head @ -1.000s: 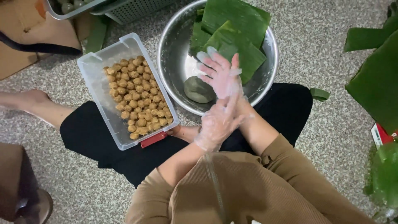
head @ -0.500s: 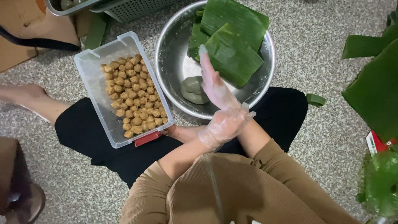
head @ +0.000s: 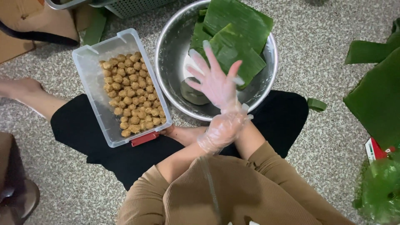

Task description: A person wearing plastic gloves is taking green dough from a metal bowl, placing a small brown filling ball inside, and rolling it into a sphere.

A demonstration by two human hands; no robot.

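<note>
Because the hands meet above the lap, the thing in hand is the thin clear glove [head: 216, 85] on the right hand [head: 218, 87]: light, soft, slippery film that looks easy to tear, best taken at its loose cuff near the wrist. The right hand's grip is spread, fingers fanned over the bowl and pinching nothing. The left hand [head: 223, 129], also in clear film, is pressed around that wrist and cuff.

Going by size, the speckled floor [head: 316, 50] carries everything. Next come the large green leaves [head: 375, 96] at the right edge, then the steel bowl [head: 175, 46], which holds 2 or 3 cut leaf pieces [head: 237, 25] and a small dark cup [head: 193, 93] directly under the spread fingers. Beside the bowl, nearly touching it, a clear plastic tub [head: 93, 71] of many small brown balls [head: 129, 96] rests partly on the left leg. The bowl and tub crowd the space ahead of the knees.
</note>
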